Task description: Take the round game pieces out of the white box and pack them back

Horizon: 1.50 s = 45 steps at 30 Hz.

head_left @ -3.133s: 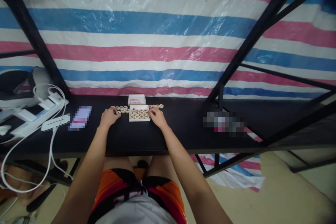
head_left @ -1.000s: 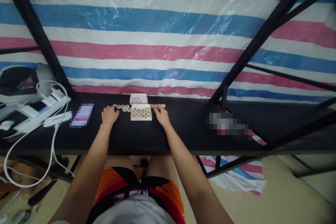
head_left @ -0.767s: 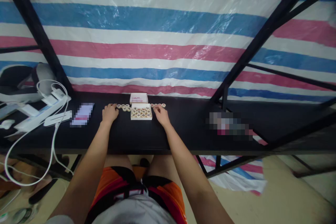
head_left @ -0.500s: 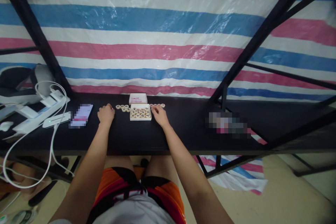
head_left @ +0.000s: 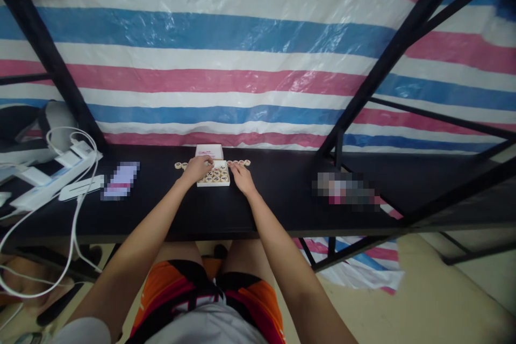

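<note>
My left hand (head_left: 197, 169) reaches over the left side of a white box (head_left: 213, 184) of round Chinese chess pieces (head_left: 216, 173). Its fingers are pinched together above the box's far part, around what looks like a single piece, largely covered by the fingertips. My right hand (head_left: 242, 178) lies on the table against the box's right side, fingers stretched forward and apart from any grip. Just beyond those fingertips is a short row of red-marked pieces (head_left: 241, 163). A few loose pieces (head_left: 178, 165) lie left of the box, partly hidden by my left hand.
Behind the box stands its white lid (head_left: 209, 151). To the left are a phone (head_left: 121, 180), a white device (head_left: 81, 188), power strips and looping white cables (head_left: 74, 226). A blurred-out item (head_left: 346, 191) lies right on the black table (head_left: 282, 193). Metal posts frame the striped sheet.
My left hand has moved right, from the bare table beside the loose pieces to over the box. My right hand stays beside the box. The view has shifted slightly.
</note>
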{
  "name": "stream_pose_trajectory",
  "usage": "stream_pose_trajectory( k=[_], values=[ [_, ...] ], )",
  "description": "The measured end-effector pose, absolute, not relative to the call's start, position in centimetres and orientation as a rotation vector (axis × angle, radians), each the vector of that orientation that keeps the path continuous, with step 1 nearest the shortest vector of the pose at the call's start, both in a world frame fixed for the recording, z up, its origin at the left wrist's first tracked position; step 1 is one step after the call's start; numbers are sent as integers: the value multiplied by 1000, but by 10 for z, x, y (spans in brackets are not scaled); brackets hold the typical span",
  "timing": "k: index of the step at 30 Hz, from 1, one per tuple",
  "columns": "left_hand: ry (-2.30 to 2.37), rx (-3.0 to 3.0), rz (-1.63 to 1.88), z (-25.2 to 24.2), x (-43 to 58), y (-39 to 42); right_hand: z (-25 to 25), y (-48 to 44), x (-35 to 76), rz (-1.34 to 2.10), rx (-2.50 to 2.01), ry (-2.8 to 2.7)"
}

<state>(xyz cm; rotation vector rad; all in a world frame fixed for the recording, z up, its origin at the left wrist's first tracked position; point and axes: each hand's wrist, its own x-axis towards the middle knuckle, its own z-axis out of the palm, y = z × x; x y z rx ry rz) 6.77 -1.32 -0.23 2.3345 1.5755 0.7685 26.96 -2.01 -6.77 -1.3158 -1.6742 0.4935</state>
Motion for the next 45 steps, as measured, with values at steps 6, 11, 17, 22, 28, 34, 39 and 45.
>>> stream_pose_trajectory(
  k=[6,11,17,22,28,34,39,45],
  values=[
    [1590,2499,522,-4,68,-8,-66,-21,268,504,-1315,-1677],
    [1600,2473,724,-14,36,-4,-66,-21,269,497,-1326,-1694],
    [1952,2216,771,-35,-16,-3,-64,-23,273,550,-1417,-1673],
    [2014,2184,683,-38,-19,-7,-64,-26,275,541,-1445,-1682],
    [2120,2114,733,-35,-17,-7,-65,-25,275,536,-1410,-1711],
    [2126,2098,734,-31,-12,-10,-65,-26,275,535,-1400,-1705],
    [1875,2285,988,-22,11,-17,-63,-28,274,550,-1410,-1703],
    [1371,2384,962,-12,62,-10,-66,-25,274,543,-1395,-1703]
  ],
)
